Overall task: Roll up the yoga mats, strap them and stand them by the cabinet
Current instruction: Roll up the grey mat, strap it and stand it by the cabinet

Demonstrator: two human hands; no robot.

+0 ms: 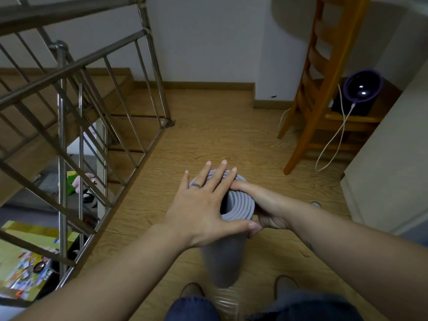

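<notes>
A grey rolled yoga mat [240,206] stood upright on the wooden floor [208,135], near, between the person's feet. The left hand [201,205] lay flat on its top end, fingers straight and spread; the right hand [268,212] curled round its right side. Levelling the coils likely needs even downward taps against a firm side grip

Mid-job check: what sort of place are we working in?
Probably a home stair landing: a metal railing guards a stairwell on the left, the floor is wood-look plank, and a wooden chair with a plugged-in gadget on its seat stands by the wall. The mat stands on that floor.
</notes>
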